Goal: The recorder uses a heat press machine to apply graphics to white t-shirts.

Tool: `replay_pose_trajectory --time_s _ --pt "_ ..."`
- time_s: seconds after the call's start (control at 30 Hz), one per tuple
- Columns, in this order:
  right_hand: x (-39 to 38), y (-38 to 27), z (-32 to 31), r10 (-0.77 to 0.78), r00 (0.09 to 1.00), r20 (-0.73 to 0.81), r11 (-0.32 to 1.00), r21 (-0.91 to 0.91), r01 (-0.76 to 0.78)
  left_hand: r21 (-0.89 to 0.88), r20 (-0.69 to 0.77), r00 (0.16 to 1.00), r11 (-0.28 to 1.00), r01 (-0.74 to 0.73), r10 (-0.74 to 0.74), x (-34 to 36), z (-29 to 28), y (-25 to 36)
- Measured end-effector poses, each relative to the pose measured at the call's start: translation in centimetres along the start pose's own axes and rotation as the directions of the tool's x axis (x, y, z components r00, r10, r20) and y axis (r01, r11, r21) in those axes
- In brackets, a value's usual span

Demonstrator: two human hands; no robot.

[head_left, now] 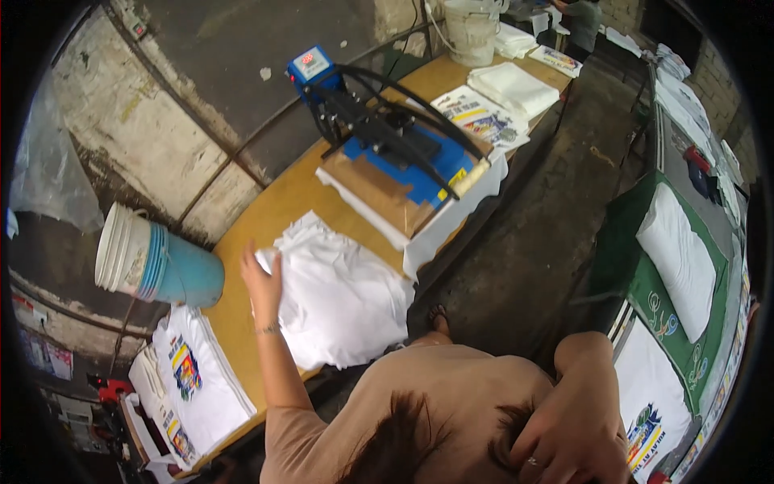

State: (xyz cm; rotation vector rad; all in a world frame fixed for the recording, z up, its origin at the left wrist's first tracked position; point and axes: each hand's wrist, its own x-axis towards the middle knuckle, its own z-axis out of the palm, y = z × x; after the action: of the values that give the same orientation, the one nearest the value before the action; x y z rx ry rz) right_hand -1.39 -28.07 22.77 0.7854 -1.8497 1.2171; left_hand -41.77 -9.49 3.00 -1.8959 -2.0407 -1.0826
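My left hand (262, 278) grips the left edge of a bunched pile of white shirts (339, 298) on the wooden table (242, 234). My right hand (568, 436) is curled near my hair at the lower right; what its fingers hold, if anything, is hidden. Beyond the pile stands a blue and black heat press (387, 153) with cloth and brown board beneath its platen. Printed white shirts (197, 387) lie stacked at the table's near left end.
Nested buckets (181, 266) stand on the table's left. Folded shirts (512, 89) and a white bucket (468, 32) sit at the far end, near another person (580, 24). A green printing bench (689, 266) with shirts runs along the right, across an aisle.
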Motion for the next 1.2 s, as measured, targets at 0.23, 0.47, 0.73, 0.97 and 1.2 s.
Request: replay_pose_trajectory --time_s 0.23,0.47,0.73,0.97,1.2 --pt "-6.9 1.3 -9.8 0.574 0.803 0.16 0.819 -0.089 -0.567 -0.642 0.263 0.784 0.709 -0.293 0.563 2.4 9.6 18.6" --pt "-20.4 6.8 -23.0 0.617 0.477 -0.625 -0.424 -0.775 -0.468 -0.232 0.357 0.483 0.577 -0.783 0.799 2.6 18.7 29.6" --pt "-30.2 13.3 -31.0 0.85 0.412 -0.33 -0.118 -0.879 -0.462 -0.102 0.652 0.631 0.873 -0.477 0.421 0.1 24.5 31.9" --pt "-31.1 13.8 -32.8 0.857 0.496 -0.14 0.11 -0.89 -0.442 -0.028 0.666 0.666 0.904 -0.427 0.335 0.6 22.9 32.9" --pt "-31.2 13.7 -33.2 0.859 0.506 -0.08 0.163 -0.894 -0.417 0.042 0.676 0.662 0.88 -0.473 0.324 0.5 23.0 33.3"
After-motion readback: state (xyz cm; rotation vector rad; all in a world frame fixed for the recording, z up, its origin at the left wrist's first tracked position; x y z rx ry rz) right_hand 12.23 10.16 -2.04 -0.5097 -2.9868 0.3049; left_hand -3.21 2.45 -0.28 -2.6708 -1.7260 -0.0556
